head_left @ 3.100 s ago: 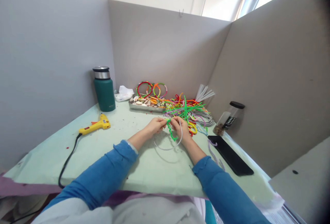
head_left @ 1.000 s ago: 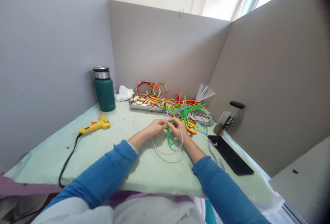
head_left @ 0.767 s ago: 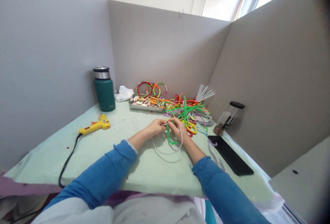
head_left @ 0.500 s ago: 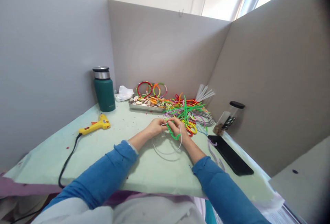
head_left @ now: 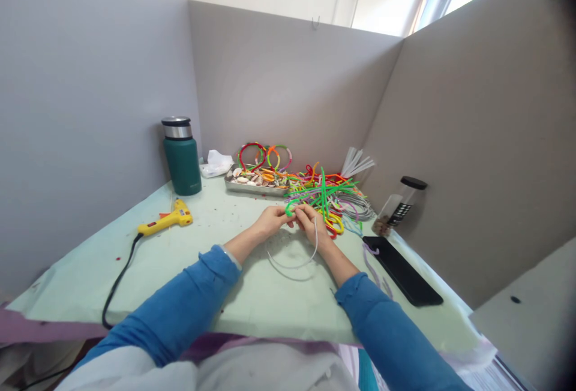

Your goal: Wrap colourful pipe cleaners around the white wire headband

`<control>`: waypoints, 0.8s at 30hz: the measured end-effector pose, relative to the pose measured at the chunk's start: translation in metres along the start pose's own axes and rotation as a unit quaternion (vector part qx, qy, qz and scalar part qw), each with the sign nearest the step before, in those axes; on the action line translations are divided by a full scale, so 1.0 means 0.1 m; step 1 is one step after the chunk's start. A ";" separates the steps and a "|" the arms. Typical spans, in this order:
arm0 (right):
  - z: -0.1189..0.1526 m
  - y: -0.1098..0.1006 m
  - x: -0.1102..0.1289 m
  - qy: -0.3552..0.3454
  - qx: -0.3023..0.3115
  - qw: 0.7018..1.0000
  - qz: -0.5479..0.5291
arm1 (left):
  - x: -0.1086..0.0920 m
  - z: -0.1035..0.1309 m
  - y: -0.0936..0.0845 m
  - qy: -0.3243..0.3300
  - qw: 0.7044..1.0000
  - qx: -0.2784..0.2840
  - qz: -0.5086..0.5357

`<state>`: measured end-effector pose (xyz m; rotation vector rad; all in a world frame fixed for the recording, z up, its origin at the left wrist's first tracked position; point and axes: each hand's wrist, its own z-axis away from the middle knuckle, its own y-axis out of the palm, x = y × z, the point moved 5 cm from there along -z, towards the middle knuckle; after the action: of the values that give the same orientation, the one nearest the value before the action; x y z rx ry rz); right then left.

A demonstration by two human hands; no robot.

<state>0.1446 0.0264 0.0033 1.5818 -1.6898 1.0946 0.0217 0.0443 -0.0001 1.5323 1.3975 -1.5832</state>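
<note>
Near the middle of the table my left hand [head_left: 272,221] and my right hand [head_left: 309,222] meet, fingertips almost touching. Both are closed in a pinch. A pale grey wire ring [head_left: 315,238] hangs below them, its upper part hidden by the fingers. A bright green pipe cleaner [head_left: 289,207] curves up between the fingertips of both hands. Whether it is wrapped around the ring there is too small to tell. Just beyond my right hand lies a heap of coloured pipe cleaners [head_left: 324,190].
A metal tray [head_left: 256,188] of shells stands behind my hands, with coloured rings [head_left: 252,144] behind it. To the left are a yellow glue gun [head_left: 166,220] and a green bottle [head_left: 182,166]. A black phone [head_left: 402,271] and a clear jar [head_left: 398,208] are on the right.
The green pipe cleaner has moved from hanging below my right fingers to a curve above the fingertips. My right fingers have shifted slightly; the ring stays about where it was.
</note>
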 end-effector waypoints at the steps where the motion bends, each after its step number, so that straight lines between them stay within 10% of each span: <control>1: 0.00 0.00 0.00 0.002 0.000 1.000 -0.002 | 0.00 0.00 0.00 -0.007 1.000 -0.003 -0.001; 24: 0.00 -0.05 0.00 0.023 -0.010 1.000 -0.010 | 0.03 0.06 0.04 -0.096 0.983 0.072 0.139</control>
<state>0.1495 0.0268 0.0046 1.5454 -1.6466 1.0944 0.0221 0.0382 -0.0051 1.5326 0.9382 -1.6352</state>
